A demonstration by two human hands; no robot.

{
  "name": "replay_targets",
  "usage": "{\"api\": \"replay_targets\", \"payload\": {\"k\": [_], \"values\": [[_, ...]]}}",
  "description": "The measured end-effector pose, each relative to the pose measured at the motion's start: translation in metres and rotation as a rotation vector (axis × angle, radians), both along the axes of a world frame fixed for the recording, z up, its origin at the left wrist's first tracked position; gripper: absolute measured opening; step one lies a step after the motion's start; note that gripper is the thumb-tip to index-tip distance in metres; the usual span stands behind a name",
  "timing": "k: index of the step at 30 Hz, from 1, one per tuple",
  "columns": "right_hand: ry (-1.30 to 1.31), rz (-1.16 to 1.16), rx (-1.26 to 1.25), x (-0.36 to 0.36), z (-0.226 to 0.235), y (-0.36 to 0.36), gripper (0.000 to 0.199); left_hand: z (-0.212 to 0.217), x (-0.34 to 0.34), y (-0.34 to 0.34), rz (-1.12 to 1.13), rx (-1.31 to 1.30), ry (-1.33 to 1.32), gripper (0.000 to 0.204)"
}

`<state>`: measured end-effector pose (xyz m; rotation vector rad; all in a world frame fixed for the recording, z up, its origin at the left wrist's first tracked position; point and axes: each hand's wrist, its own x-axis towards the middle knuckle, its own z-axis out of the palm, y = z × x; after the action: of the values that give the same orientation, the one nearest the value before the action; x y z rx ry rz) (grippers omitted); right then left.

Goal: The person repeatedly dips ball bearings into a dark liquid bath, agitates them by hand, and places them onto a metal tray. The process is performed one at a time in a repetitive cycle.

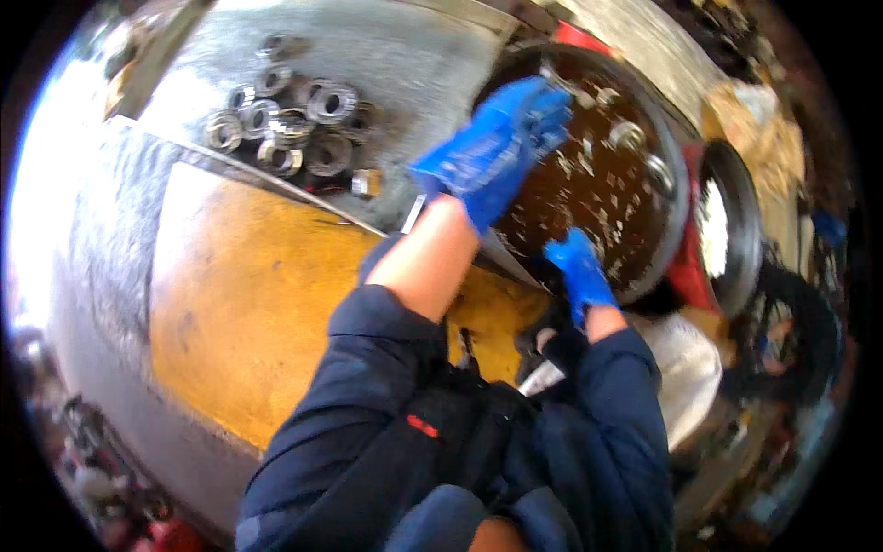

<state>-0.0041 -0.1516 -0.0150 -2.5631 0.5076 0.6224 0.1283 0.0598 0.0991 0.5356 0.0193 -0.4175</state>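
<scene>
one blue-gloved left hand (520, 138) reaches over the far left of a round tub (676, 207) of brown liquid (552, 207), the right hand (581, 269) at its near edge; whether either hand's fingers hold anything, i cannot tell. two metal rings (628, 136) lie in the tub's far right part, likely heavy, rigid and slippery, best held by the outer rim. bearing rings (292, 127) are piled on the left table (405, 64); a red bin (694, 248) crowds the tub's right side.
</scene>
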Motion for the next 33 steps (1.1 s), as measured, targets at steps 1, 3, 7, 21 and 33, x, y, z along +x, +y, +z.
{"api": "replay_targets", "payload": {"k": [1, 3, 7, 21, 33], "values": [[-0.020, -0.004, 0.000, -0.007, -0.003, -0.022, 0.068, 0.011, -0.009, -0.018, -0.007, -0.014, -0.082, 0.041], [0.002, -0.019, -0.065, -0.003, -0.029, -0.047, 0.061, -0.001, 0.007, -0.016, -0.098, -0.114, 0.016, 0.037], [-0.055, 0.097, -0.056, 0.011, -0.026, -0.032, 0.062, 0.004, -0.002, 0.002, -0.036, -0.056, 0.030, 0.035], [-0.093, 0.150, 0.312, 0.022, 0.018, -0.042, 0.067, -0.005, 0.017, -0.006, -0.055, -0.039, 0.063, 0.035], [0.040, -0.008, 0.487, -0.014, 0.015, -0.034, 0.058, -0.004, 0.007, -0.008, -0.091, -0.183, 0.015, 0.038]]}}
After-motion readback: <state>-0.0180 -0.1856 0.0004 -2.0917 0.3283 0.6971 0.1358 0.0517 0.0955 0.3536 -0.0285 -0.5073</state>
